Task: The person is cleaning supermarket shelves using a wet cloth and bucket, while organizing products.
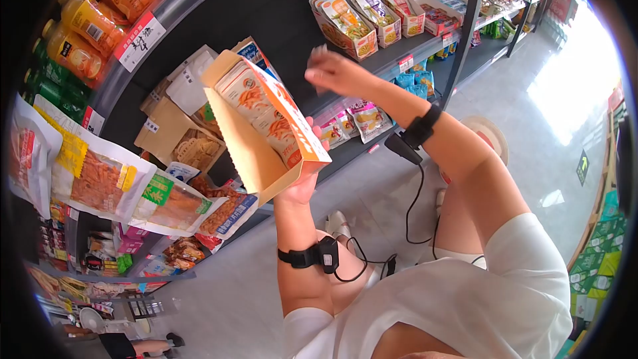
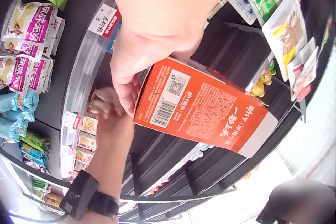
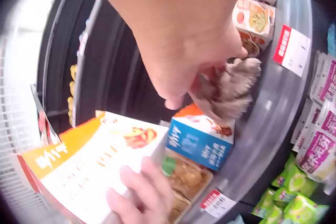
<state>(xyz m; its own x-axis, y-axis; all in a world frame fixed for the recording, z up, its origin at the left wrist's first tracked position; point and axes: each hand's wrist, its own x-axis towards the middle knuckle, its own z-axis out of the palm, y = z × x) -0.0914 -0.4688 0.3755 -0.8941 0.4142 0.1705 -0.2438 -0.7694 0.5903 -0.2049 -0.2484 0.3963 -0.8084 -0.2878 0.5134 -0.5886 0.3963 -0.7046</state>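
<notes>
My left hand [image 1: 300, 187] holds an open orange-and-white snack box [image 1: 307, 145] from below, tilted, with its cardboard lid folded back. Inside lie several flat snack packets [image 1: 256, 103] with orange pictures. The left wrist view shows the box's printed orange side [image 2: 194, 106] with a barcode. My right hand [image 1: 340, 73] is raised over the shelf edge, apart from the box. In the right wrist view its fingers grip a crumpled grey-brown cloth [image 3: 233, 90]. Just beyond the cloth, a blue-and-orange box [image 3: 199, 142] stands on the shelf.
Open boxes of snack packets [image 1: 345, 23] stand in a row farther along the shelf. Bagged snacks [image 1: 100, 179] hang along the left, below orange drink bottles [image 1: 93, 20]. A price-tag rail [image 3: 262, 113] edges the shelf, with purple-and-white bags [image 3: 317, 140] beneath it.
</notes>
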